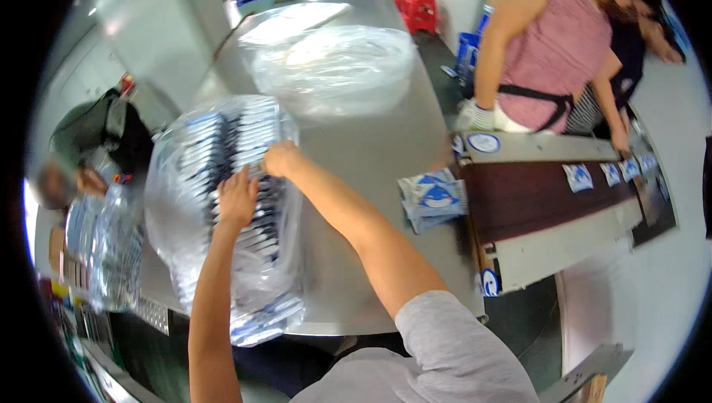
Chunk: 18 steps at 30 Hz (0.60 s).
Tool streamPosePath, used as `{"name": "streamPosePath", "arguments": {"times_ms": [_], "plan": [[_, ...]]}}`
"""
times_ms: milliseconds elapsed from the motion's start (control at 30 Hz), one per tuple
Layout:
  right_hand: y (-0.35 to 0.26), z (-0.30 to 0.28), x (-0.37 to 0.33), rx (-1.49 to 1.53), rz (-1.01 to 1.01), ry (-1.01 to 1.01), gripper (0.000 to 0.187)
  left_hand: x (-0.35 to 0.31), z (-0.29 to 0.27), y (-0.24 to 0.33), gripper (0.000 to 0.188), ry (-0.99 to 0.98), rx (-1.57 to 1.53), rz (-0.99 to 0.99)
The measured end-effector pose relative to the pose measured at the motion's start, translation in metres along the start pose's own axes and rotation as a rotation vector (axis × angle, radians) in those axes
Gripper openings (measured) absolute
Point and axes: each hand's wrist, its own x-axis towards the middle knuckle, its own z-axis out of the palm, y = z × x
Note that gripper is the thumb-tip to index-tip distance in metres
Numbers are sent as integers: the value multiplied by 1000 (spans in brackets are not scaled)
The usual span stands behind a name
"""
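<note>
Rows of small blue-and-white packets (pixel 256 125) stand on edge, packed tightly inside a large clear plastic bag (pixel 174 225). The bag lies on its side on the metal table in front of me. My left hand (pixel 237 197) rests on the packets near the middle of the rows, its fingers stretched forward. Just beyond it, at the right side of the rows, my right hand (pixel 280 158) has its fingers curled closed against the packets. What those fingers hold is hidden. More packets lie at the bag's near end.
A heap of clear plastic bags (pixel 334 69) covers the far part of the metal table (pixel 356 255). Loose packets (pixel 436 199) lie at its right edge, beside a brown conveyor belt (pixel 534 199) carrying several more. People stand beyond the belt and at left, near another filled bag (pixel 117 247).
</note>
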Motion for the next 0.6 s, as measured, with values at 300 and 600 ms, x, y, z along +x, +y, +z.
{"name": "streamPosePath", "arguments": {"times_ms": [300, 600], "plan": [[98, -104, -116, -147, -111, 340, 37, -5, -30, -7, 31, -58, -70, 197], [192, -52, -318, 340, -256, 428, 38, -19, -94, -18, 44, -206, -542, 193]]}}
